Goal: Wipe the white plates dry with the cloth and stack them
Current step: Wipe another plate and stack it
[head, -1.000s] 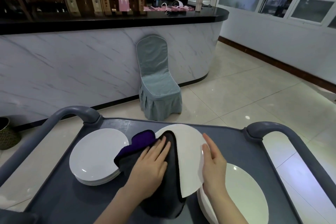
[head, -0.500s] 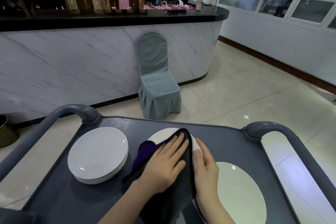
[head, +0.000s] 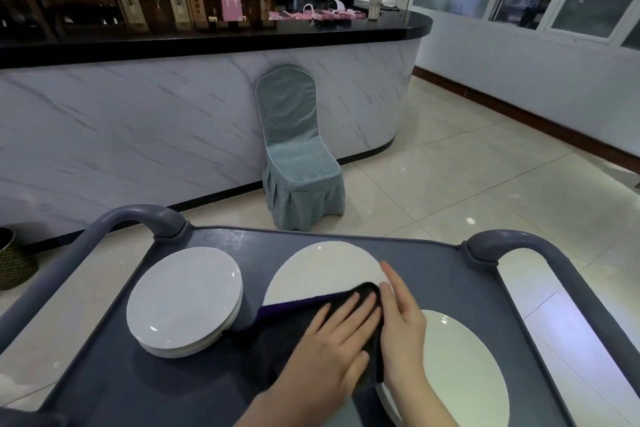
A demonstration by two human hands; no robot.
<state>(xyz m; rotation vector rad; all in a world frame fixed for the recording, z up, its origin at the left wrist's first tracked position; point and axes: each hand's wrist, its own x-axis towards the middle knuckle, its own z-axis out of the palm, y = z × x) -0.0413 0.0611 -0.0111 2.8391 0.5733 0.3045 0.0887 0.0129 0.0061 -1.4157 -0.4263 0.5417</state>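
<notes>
Head view: cloth (head: 277,340) pulled to plate's (head: 322,270) near half, far half now bare. Left hand (head: 332,340) fingers (head: 349,305) flat on cloth, right hand (head: 401,319) fingers (head: 391,279) straight at plate's rim. Stacking probably close.

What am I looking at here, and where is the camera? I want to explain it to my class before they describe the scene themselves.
There is no machine here. These are a person's two bare hands, filmed by one wide-angle camera worn on the head, looking forward and down. The hands work over a grey plastic trolley top. The left hand presses a dark cloth with a purple edge flat against a round white plate. The right hand steadies that plate's rim with straight fingers. A stack of white plates sits on the left, and another large white plate lies on the right. Behind stand a grey-blue covered chair and a marble-fronted counter.
</notes>
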